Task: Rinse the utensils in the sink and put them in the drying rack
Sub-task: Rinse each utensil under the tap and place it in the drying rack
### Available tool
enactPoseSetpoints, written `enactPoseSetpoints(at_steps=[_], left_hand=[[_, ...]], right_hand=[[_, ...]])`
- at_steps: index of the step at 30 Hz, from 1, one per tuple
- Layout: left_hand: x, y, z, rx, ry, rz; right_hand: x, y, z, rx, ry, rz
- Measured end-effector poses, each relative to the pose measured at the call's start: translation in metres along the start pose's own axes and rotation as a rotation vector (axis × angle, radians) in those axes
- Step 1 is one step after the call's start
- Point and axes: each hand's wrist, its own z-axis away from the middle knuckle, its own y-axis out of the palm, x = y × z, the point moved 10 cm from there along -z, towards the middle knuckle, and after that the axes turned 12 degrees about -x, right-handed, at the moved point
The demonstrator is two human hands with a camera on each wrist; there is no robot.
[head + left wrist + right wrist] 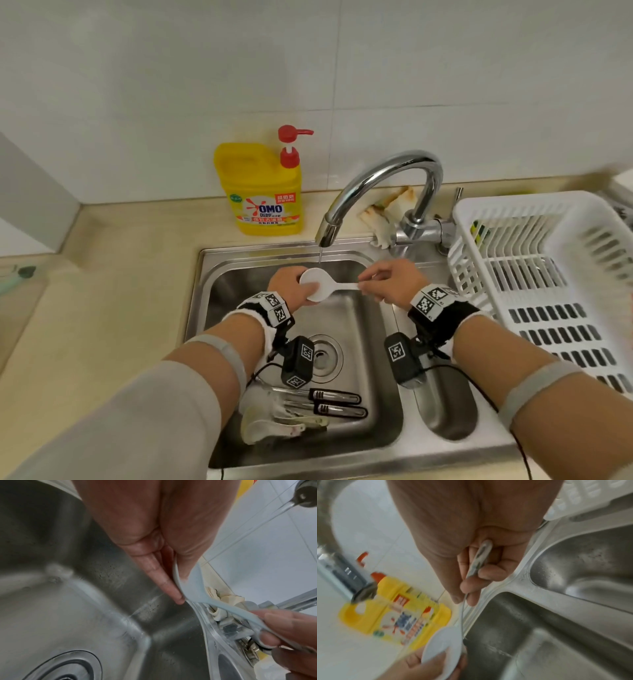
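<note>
A white plastic spoon [320, 286] with a wide round bowl is held level over the steel sink [366, 346], just below the tap spout [327, 233]. A thin stream of water runs from the spout. My left hand [291, 286] pinches the bowl [193, 588] between thumb and fingers. My right hand [370, 282] grips the handle [479, 559] with curled fingers. Several more utensils lie at the sink's near end: two black-handled pieces [337, 403] and pale ceramic spoons [270, 425]. The white drying rack [513, 212] stands on the right.
A yellow dish-soap bottle [262, 192] with a red pump stands on the counter behind the sink. A crumpled cloth [387, 209] lies behind the tap. The drain [322, 356] sits mid-basin, and a small second basin [445, 414] lies between sink and rack.
</note>
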Motion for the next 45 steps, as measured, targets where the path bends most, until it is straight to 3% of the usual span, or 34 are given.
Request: enactPoseSetpoints(at_steps=[4,9,18,27,32,37,41,45], left_hand=[[0.001,0.002,-0.008,-0.076,-0.119,0.123],[-0.003,0.010,-0.010,-0.072,-0.215,0.238],[-0.014,0.008,-0.022,0.008,-0.033,0.063],[-0.007,0.003,-0.018,0.020,-0.223,0.408],[-0.006,-0.012,-0.025,-0.048,-0.085,0.188],[-0.001,-0.012,-0.025,-0.048,-0.119,0.246],[0.002,-0.006,-0.024,-0.063,-0.223,0.335],[-0.005,0.004,-0.024,-0.002,-0.206,0.332]], right_hand=[[-0.006,-0.007,-0.009,-0.031,0.142,-0.310],[-0.006,-0.002,-0.013,-0.078,0.234,-0.585],[-0.006,0.007,-0.019,-0.065,0.189,-0.646],[-0.007,0.023,-0.016,-0.048,0.231,-0.798],[-0.008,0.031,-0.015,-0.040,0.283,-0.866],[-0.011,0.036,-0.013,-0.057,0.356,-0.923],[-0.010,0.029,-0.017,-0.094,0.308,-0.867],[-0.008,0.020,-0.021,-0.135,0.258,-0.816]])
